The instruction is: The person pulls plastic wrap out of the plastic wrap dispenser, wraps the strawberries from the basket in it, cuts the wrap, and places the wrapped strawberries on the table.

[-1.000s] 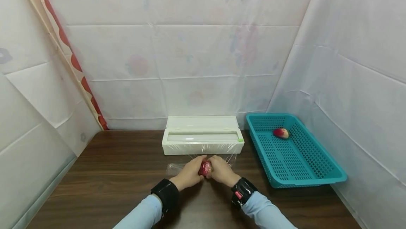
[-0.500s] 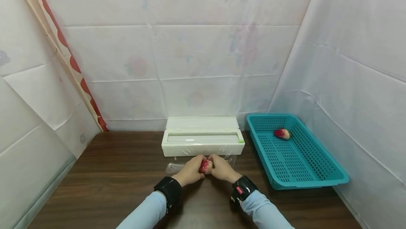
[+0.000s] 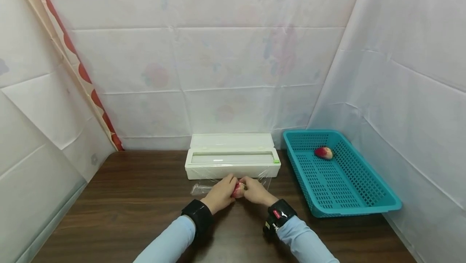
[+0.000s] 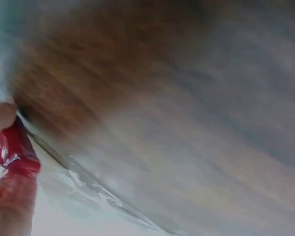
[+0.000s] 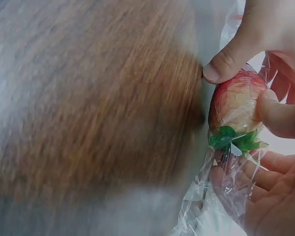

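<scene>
A strawberry [image 3: 238,190], red at the tip and pale by its green leaves, lies wrapped in clear plastic wrap [image 3: 200,189] between the two hands. My left hand [image 3: 220,194] grips its red end. At the leaf end, my right hand [image 3: 256,192] holds it with the thumb against its side. The right wrist view shows the film tight over the strawberry [image 5: 238,103] and bunched below the leaves [image 5: 236,140]. Only the red part of the strawberry [image 4: 17,152] and a little of the hand appear at the left wrist view's edge.
Just beyond the hands stands a white wrap dispenser box [image 3: 233,171], lid raised, with film stretched from its front. To the right, a teal basket [image 3: 338,209] contains another red and white strawberry [image 3: 323,153]. Both rest on the dark wooden table [image 3: 120,210], before white cloth walls.
The strawberry has turned between the hands, so its pale side now shows more than its red. Both hands have moved slightly forward, closer to the box.
</scene>
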`<state>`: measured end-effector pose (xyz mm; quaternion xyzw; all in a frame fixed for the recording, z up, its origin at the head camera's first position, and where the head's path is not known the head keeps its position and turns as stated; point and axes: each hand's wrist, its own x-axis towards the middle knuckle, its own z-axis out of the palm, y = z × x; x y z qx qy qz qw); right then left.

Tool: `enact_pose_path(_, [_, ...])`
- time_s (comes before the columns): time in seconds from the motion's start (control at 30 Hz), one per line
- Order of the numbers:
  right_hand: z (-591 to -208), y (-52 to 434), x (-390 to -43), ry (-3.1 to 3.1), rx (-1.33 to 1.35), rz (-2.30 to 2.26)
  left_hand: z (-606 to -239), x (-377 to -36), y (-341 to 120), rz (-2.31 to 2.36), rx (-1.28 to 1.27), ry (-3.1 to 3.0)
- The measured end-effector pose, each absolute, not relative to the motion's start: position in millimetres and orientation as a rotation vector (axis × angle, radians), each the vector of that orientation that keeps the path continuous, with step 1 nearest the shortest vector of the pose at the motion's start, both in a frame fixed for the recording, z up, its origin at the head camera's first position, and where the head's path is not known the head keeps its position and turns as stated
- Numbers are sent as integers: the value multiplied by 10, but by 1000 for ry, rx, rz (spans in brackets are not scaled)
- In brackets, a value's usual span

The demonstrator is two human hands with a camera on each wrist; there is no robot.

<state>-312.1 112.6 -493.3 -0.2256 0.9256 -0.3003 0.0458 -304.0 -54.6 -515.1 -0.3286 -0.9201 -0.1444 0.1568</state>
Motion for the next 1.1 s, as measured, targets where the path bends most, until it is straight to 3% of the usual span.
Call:
enact_pose_path(0.3, [-4953, 1166, -3052, 2995, -739, -795, -5161, -3060, -572, -402, -925, -2658])
enact_pose_path(1.1, [-5032, 1128, -3090, 3295, -1245, -196, -5046, -3139, -638, -740, -902, -2763])
